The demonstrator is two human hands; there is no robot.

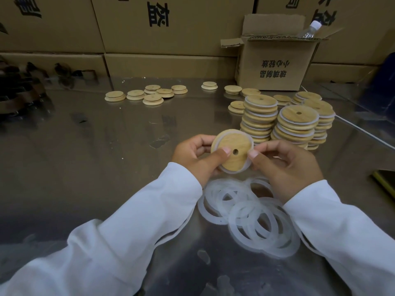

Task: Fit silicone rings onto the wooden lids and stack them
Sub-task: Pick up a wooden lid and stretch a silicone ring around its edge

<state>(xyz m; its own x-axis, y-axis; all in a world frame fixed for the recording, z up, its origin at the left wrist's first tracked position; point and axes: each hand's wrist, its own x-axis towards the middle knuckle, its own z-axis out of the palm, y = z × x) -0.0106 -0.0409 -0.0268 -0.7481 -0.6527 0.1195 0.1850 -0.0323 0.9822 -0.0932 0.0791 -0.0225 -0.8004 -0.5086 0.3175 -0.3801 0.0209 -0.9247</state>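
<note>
Both hands pinch wooden lid [232,151] above loose silicone rings [248,212]: left hand [195,155] thumb on face, right hand [286,163] at rim. Risk: ring [226,170] (lower edge proud) may roll off; finished stacks [284,121] lean.

1. The fingers [203,139] of the left hand [192,154] pass behind the wooden lid [233,151]; their tips are hidden.
2. The left thumb covers the silicone ring [248,166] at the lid's lower left. Seating there cannot be told.
3. The right hand [292,165] and the sleeves [128,221] overlap the pile of silicone rings [245,210]. The ring count cannot be told.
4. The 2 front stacks [259,118] partly mask the rear stack [322,122].
5. Only the neck and cap of the plastic bottle [310,29] show above the open carton [273,65].
6. The dark objects [19,90] at far left are blurred and cut by the edge.
7. The right edge cuts off a yellow-edged object [384,182].
</note>
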